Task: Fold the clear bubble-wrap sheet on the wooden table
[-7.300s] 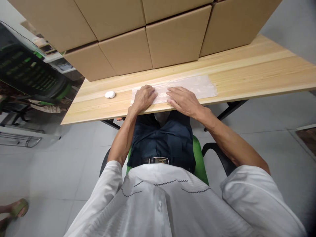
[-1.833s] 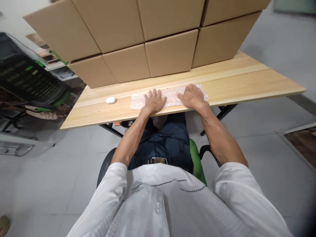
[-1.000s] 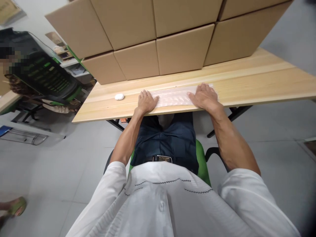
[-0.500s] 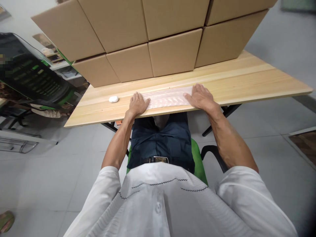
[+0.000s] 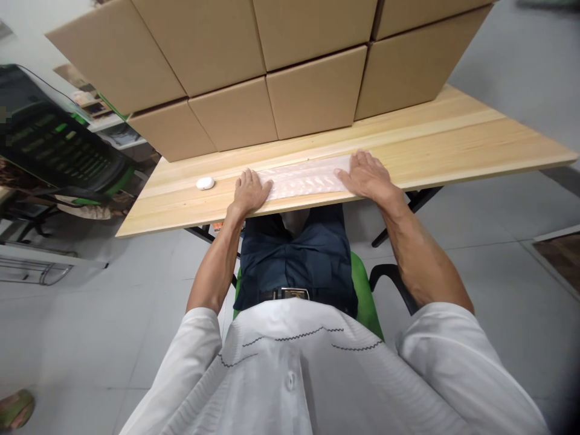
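A long, pale, translucent plastic sheet, folded into a narrow strip, lies flat along the near edge of the wooden table. My left hand presses palm-down on its left end. On the right end rests my right hand, also flat with fingers spread. Neither hand grips anything; both lie on top of the sheet.
Stacked cardboard boxes fill the back of the table. A small white oval object sits left of my left hand. I sit on a green chair. A black and green chair stands at far left. A sandalled foot shows at bottom left.
The sheet was wider earlier and is now a narrower strip. My hands have slid apart from its middle to its two ends. In the last half second they barely moved.
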`<state>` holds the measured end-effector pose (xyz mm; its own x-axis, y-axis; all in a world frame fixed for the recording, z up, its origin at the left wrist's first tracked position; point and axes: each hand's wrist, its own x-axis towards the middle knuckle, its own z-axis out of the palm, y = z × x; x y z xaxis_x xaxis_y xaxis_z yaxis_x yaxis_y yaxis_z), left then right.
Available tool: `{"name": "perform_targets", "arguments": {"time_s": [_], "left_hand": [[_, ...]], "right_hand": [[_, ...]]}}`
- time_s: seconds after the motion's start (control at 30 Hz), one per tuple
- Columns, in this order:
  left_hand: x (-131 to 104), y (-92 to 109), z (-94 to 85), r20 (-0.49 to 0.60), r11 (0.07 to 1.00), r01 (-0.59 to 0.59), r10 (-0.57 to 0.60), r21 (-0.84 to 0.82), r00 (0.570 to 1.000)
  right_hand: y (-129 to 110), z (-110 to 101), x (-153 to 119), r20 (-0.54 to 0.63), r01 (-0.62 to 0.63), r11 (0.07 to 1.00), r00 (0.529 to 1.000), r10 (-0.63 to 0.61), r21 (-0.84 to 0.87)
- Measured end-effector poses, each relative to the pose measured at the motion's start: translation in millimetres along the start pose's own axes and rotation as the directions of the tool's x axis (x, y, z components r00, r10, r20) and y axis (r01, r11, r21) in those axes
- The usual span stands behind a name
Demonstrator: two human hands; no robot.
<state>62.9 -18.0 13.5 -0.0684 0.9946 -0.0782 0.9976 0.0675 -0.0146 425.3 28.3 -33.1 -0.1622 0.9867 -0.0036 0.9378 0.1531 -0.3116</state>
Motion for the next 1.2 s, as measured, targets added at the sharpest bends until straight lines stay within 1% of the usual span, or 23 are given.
{"name": "perform_targets", "arguments": {"time_s": [0.33,0.57,0.8,1.0,1.2], "left_hand": [[-1.5,1.2,-0.4,-0.002,1.0,-0.002,0.002,0.006,1.0],[-1.9,1.6,-1.2,0.015,1.0,0.007,-0.007,0.002,1.0],[-4.7,4.3,-3.7,0.015,1.0,0.016,-0.016,0.016,1.0],[0.2,0.1,1.7,0.002,1.0,0.007,-0.007,0.002,1.0],[5.2,-5.1,6.6,-0.016,0.999,-0.005,0.004,-0.034,1.0]], "right_hand": [[-7.9,-7.1,-6.8,0.022,-0.012,0.999,1.0,0.013,-0.037],[-2.9,-3.2,-3.9,-0.005,0.004,1.0,1.0,-0.004,-0.017],[-1.5,-2.1,-2.6,0.003,-0.001,1.0,1.0,0.001,-0.018],[-0.4,-1.9,-1.7,0.003,0.007,1.0,1.0,-0.007,-0.005],[-5.6,-6.0,-4.8,0.025,-0.015,0.999,1.0,0.017,-0.049]]}}
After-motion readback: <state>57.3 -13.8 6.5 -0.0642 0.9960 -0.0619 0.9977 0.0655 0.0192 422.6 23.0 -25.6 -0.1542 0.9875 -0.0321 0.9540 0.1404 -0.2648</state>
